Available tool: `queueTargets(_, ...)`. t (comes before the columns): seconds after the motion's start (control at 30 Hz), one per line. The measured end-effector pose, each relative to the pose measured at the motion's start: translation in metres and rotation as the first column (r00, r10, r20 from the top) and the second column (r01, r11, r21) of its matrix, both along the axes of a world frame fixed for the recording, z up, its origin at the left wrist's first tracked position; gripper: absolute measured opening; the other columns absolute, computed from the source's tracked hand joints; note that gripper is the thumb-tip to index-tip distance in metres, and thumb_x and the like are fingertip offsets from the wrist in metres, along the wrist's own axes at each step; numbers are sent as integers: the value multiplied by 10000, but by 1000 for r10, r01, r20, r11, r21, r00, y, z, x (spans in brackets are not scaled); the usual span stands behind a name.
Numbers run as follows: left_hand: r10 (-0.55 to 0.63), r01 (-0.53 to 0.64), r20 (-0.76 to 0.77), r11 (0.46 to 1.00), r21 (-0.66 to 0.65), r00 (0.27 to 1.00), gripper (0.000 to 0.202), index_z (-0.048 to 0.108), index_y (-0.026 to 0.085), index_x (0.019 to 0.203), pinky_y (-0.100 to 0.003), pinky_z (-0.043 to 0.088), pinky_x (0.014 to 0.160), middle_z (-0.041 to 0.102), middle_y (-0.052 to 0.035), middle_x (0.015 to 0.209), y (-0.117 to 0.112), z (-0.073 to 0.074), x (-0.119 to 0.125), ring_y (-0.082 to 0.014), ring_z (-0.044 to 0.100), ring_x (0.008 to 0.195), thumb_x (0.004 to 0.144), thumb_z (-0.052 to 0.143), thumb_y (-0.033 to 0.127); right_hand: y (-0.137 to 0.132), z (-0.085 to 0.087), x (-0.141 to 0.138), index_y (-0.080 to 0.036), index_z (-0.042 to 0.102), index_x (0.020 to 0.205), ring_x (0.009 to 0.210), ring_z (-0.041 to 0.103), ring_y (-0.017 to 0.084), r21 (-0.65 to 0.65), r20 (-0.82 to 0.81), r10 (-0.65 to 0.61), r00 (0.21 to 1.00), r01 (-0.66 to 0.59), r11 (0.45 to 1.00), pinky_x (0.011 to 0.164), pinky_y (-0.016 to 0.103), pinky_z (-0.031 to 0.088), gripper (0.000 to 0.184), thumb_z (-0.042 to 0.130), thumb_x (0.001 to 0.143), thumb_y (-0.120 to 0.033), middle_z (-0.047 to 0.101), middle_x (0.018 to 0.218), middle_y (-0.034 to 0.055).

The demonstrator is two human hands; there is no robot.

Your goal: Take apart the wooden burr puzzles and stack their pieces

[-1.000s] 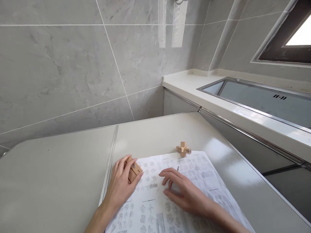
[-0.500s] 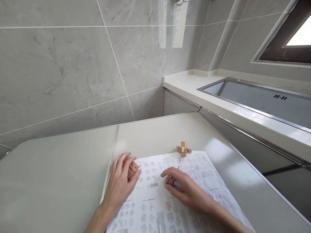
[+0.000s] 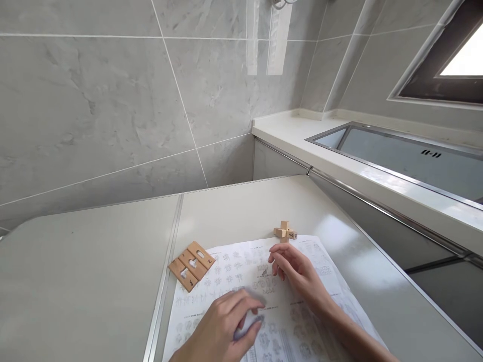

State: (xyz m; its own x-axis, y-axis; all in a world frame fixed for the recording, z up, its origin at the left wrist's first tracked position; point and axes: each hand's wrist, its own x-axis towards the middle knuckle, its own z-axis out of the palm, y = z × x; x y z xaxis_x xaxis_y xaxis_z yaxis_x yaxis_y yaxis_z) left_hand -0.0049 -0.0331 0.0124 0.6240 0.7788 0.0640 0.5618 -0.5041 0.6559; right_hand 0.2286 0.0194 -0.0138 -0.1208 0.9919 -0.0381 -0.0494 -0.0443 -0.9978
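My left hand (image 3: 232, 322) hovers over or rests on the lower middle of a printed instruction sheet (image 3: 211, 306); its fingers are bent, the thumb stands apart, and nothing shows between them. On the sheet's right half is my right hand (image 3: 296, 269), fingers loosely curved and apart with no object in them. Just beyond its fingertips stands a light wooden cross-shaped burr puzzle (image 3: 285, 232), marked with numbers. Three flat wooden puzzle pieces (image 3: 191, 266) lie side by side at the sheet's upper left, with cut-out slots and the numbers 1, 2 and 3.
The sheet lies on a pale table (image 3: 113, 261) with a metal seam (image 3: 171, 241) running across it. Behind is a grey tiled wall (image 3: 94, 110). At right a white counter (image 3: 279, 130) holds a steel sink (image 3: 400, 156), below a dark-framed window (image 3: 426, 75).
My left hand has let go of the flat wooden pieces and moved right and nearer, so they now show fully. My right hand has shifted slightly farther and right, close to the burr puzzle.
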Motion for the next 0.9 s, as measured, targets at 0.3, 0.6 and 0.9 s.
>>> queueTargets(0.3,143,-129,30,952,-276,989,226,738,281,1123,-247,485,646,701,-13,876,5,-9,-1,-145,580,680,1062,537,364,5,2,5,-314,496,1402,557,565,165,-120,-110,-282,953,269,956,525,292,473,506,676,964,-492,659,840,-39)
queueTargets(0.6,169,-146,37,928,-343,985,239,749,285,1121,-256,485,685,714,-13,906,5,-5,1,-146,563,695,1060,536,375,11,-2,13,-291,625,1347,675,583,156,-259,-160,-342,926,295,920,555,264,487,530,779,877,-483,700,973,10)
queueTargets(0.9,363,-232,197,844,-484,911,356,636,290,1327,-302,534,803,708,-66,1107,8,-15,-4,-181,619,859,1051,594,510,-1,9,-1,-236,646,977,594,478,146,-166,-249,-45,967,3,986,550,263,417,397,683,960,-631,576,697,-31)
